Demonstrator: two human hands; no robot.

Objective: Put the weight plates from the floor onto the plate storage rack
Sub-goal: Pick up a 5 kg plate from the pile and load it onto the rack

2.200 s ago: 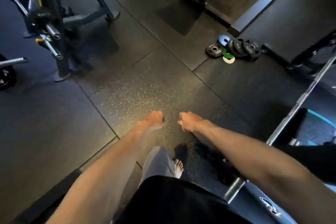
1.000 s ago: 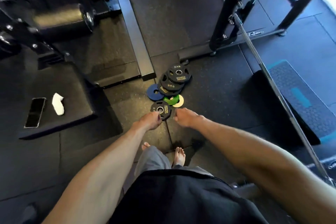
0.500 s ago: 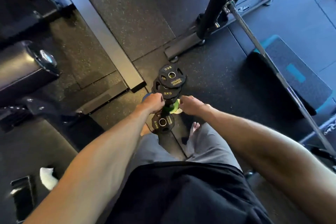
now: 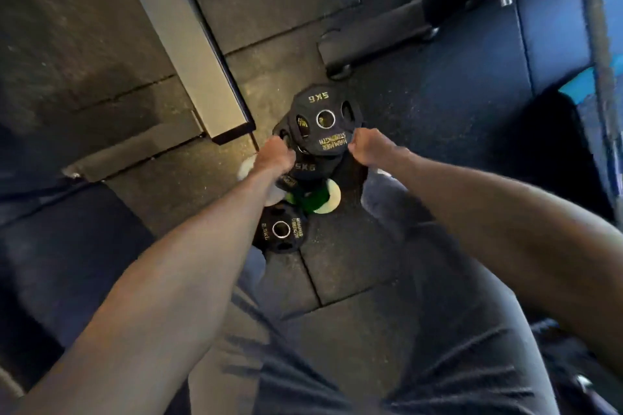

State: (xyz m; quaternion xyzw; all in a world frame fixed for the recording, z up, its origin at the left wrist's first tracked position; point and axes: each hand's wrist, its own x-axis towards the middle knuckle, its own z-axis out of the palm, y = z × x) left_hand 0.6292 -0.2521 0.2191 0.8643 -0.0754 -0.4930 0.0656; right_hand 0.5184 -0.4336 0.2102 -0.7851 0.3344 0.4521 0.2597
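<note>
A pile of weight plates lies on the black rubber floor. On top is a black 5 kg plate (image 4: pixel 323 111) with yellow lettering, and a second black 5 kg plate (image 4: pixel 305 168) sits under it. My left hand (image 4: pixel 273 157) curls round the pile's left edge. My right hand (image 4: pixel 369 148) curls round the top plate's right edge. A green plate (image 4: pixel 308 199) and a white plate (image 4: pixel 333 197) lie nearer me. A small black 2.5 kg plate (image 4: pixel 281 229) lies flat, apart, closest to me. The storage rack is out of view.
A grey metal beam (image 4: pixel 188 44) runs along the floor left of the pile. A black frame foot (image 4: pixel 374 40) stands behind the plates. A barbell (image 4: pixel 600 54) crosses the right edge above a blue step (image 4: pixel 580 84). My legs stand just behind the small plate.
I have walked up to the pile and bent over it. Both hands went from hanging in front of me down onto the edges of the stacked 5 kg plates.
</note>
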